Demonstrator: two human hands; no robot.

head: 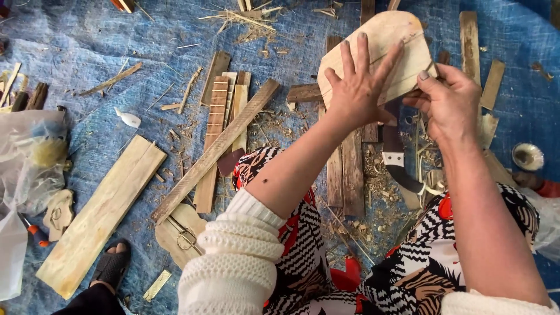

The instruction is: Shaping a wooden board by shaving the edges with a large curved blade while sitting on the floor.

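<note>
The left hand (357,93) lies flat with fingers spread wide apart on a pale, rounded wooden board (379,49), which sits at the far right of the scene above a blue tarpaulin (87,41) littered with shavings. The right hand (446,105), just right of it, has its fingertips pinched together on what appears to be a thin marking tool (431,69) touching the board's right edge, though the tool is too small to identify with certainty. A dark-handled curved knife (399,160) lies near the hands, and a long pale plank (99,216) rests at the near left.
</note>
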